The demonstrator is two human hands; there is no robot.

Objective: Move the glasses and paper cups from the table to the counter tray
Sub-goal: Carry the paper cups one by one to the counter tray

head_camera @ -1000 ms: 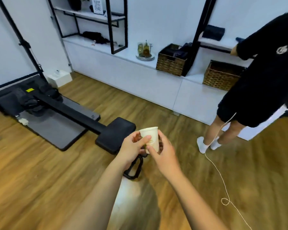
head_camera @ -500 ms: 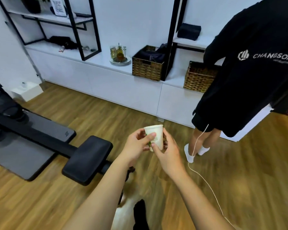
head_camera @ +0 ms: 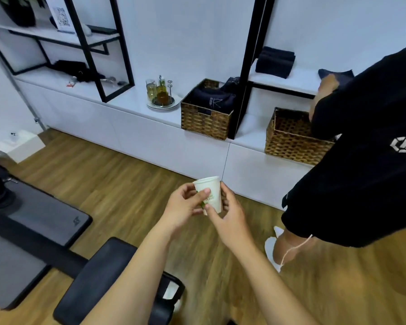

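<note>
— How are the fingers set?
— Both curl around the paper cup (head_camera: 209, 193): left hand (head_camera: 183, 207) thumb across its front, right hand (head_camera: 230, 214) pinching low.
— Where is it?
— Upright, above the floor, forearms outstretched; the counter tray (head_camera: 163, 104) sits well beyond.

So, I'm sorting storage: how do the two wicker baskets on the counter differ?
The left wicker basket is filled with dark folded fabric, while the right wicker basket shows an open interior as far as can be seen. The left one stands in full view just left of the black shelf post; the right one is partly hidden behind a person in black. Both are brown woven rectangles on the white counter.
</note>
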